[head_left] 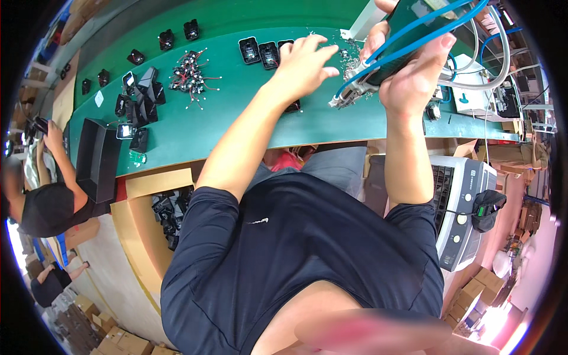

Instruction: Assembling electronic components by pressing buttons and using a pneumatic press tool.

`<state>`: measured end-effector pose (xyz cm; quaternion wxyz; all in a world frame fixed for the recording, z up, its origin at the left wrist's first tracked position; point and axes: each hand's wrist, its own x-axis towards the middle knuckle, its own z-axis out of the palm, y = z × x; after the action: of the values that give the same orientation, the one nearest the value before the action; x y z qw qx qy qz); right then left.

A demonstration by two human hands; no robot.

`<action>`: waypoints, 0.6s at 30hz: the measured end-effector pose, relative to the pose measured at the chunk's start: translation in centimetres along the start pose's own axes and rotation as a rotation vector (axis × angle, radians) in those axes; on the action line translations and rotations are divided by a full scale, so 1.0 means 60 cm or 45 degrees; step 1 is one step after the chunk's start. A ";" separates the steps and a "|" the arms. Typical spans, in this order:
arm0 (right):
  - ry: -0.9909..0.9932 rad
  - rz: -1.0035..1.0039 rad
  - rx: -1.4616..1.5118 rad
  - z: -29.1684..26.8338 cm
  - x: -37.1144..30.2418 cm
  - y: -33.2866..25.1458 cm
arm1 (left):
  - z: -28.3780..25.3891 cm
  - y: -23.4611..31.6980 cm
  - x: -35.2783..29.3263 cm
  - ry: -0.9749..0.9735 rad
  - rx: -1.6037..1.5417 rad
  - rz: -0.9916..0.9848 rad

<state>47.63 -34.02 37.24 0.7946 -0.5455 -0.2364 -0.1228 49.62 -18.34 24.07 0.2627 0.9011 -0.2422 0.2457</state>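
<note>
Far left, a co-worker (47,204) is gripping a dark object (40,124), and a long black tray (94,160) is resting at the left end of the green table (177,136). Moving right, angular black housings (142,97) are lying heaped together, and beside them a tangle of small wired parts (190,76) is sprouting red and black leads. Now the middle: open black casings (249,51), rectangular with rounded corners, are lining up on the far side, and the left hand (305,66) is spreading its fingers wide above them, partly covering the row; whether it is touching one, nobody can tell. Just right, tiny bits (350,62) are littering the surface. And here is the hose-fed tool (361,87), dark-bodied, silver-nosed, blue lines curving along it! The right hand (408,86) is wrapping round it, palm upward, holding it above the table while the nose is pointing left and nearward.
</note>
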 end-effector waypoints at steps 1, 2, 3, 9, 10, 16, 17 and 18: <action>-0.047 0.076 0.046 -0.010 -0.009 0.001 | -0.007 -0.010 -0.008 0.028 -0.140 -0.046; 0.131 0.093 0.053 -0.005 -0.021 0.009 | -0.017 -0.020 -0.021 0.050 -0.283 -0.093; 0.146 0.100 0.056 -0.013 -0.025 0.011 | -0.032 -0.031 -0.041 0.081 -0.406 -0.099; -0.033 0.118 0.041 -0.021 -0.019 0.032 | -0.086 -0.018 -0.188 -0.190 -0.363 -0.355; -0.038 0.126 0.049 -0.014 -0.016 0.035 | -0.075 -0.013 -0.191 -0.188 -0.303 -0.335; -0.012 -0.078 0.213 0.071 0.028 -0.024 | -0.023 -0.030 -0.184 -0.088 -0.265 -0.261; 0.162 -0.099 0.207 0.090 0.030 -0.041 | -0.024 -0.028 -0.183 -0.091 -0.272 -0.258; 0.011 -0.425 0.000 0.079 0.046 -0.027 | -0.025 -0.027 -0.184 -0.079 -0.291 -0.259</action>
<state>48.11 -30.09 41.35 0.7642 -0.4981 -0.3204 -0.2554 41.62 -12.85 18.31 0.3795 0.8923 -0.1841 0.1607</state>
